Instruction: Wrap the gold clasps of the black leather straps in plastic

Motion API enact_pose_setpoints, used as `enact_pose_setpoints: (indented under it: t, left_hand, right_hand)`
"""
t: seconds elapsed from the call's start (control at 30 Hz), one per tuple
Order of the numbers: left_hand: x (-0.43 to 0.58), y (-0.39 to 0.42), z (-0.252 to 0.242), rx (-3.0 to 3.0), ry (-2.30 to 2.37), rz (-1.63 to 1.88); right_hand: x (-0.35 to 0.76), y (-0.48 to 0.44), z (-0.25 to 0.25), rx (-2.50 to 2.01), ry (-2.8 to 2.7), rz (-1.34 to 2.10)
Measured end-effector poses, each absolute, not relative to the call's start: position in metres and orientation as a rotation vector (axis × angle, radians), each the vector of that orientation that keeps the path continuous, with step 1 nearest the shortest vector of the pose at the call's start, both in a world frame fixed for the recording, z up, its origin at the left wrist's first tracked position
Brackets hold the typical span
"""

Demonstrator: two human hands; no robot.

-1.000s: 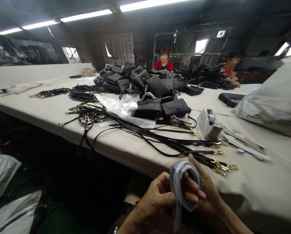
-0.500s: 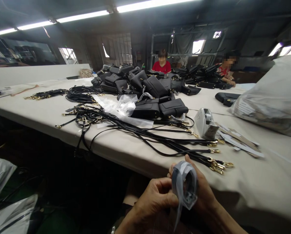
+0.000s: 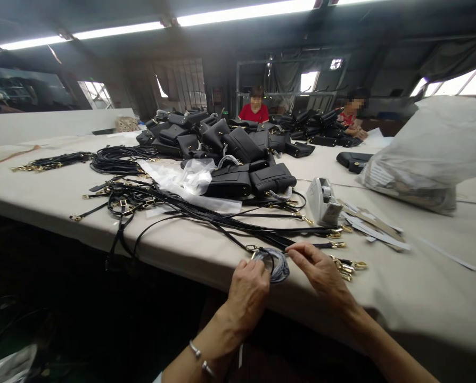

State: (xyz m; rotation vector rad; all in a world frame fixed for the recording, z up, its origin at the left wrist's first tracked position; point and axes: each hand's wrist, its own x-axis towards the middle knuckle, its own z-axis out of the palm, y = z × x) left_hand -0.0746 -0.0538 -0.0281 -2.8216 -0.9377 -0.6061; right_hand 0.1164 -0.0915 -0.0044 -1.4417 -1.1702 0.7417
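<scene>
- Coiled strip (image 3: 281, 270), grey and glossy, is wound in several loose loops into a ring with an open middle; its surface looks translucent, like plastic film, and a thin black strip crosses its left part.
- It sits at the near edge of the table (image 3: 433, 292), between the two hands, just left of some gold clasps (image 3: 344, 268).
- Black strap (image 3: 232, 238) reaches from the far left toward the coil, its dark-and-gold fitting (image 3: 253, 249) just beside the coil's left rim.
- Left hand (image 3: 248, 289) has its fingers curled in at the coil's near left side; its fingertips are hidden, so its hold cannot be told.
- Right hand (image 3: 320, 270) has thumb and forefinger stretched out, tips close together at the coil's far right rim; whether they pinch anything cannot be told.
- Half a second earlier both hands held the coil upright, nearer the body, a loose tail hanging down; now it is at the table edge and the hands are farther forward.
</scene>
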Motion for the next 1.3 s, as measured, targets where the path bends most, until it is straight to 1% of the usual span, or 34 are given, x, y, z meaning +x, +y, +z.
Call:
enact_pose_setpoints:
  t: [0.1, 0.17, 0.3, 0.47, 0.7, 0.83, 0.9, 1.07, 1.23, 1.3]
  left_hand:
    - [-0.067, -0.043, -0.038, -2.79, -0.869, -0.604]
    - [-0.066, -0.039, -0.041, -2.803, -0.855, -0.616]
    - [-0.073, -0.038, -0.05, -2.746, -0.824, -0.731]
    - [-0.082, -0.042, -0.063, -2.654, -0.622, -0.966]
    - [-0.074, -0.039, -0.06, -2.821, -0.577, -0.871]
    - [-0.071, -0.046, -0.065, -2.991, -0.476, -0.815]
    - [-0.07, -0.053, -0.071, -3.02, -0.423, -0.802]
    - [-0.063, -0.052, -0.075, -2.921, -0.512, -0.853]
    - [-0.055, -0.031, -0.061, -2.823, -0.51, -0.795]
    - [-0.054, -0.029, -0.061, -2.795, -0.51, -0.831]
  right_hand:
    - [0.117, -0.093, -0.013, -1.473, -1.734, 0.464]
    - [0.116, -0.093, -0.024, -1.47, -1.949, 0.296]
    - [0.118, -0.089, -0.04, -1.455, -1.968, 0.283]
    - [0.123, -0.083, -0.039, -1.44, -1.985, 0.358]
    - [0.139, -0.069, -0.013, -1.463, -1.978, 0.7]
    - [0.134, -0.063, 0.0, -1.547, -1.9, 0.557]
    - [0.127, -0.064, 0.0, -1.516, -1.965, 0.485]
    - [0.124, -0.063, -0.009, -1.471, -2.117, 0.291]
    - [0.141, -0.051, -0.018, -1.506, -2.073, 0.245]
    - [0.145, -0.049, -0.019, -1.514, -2.065, 0.216]
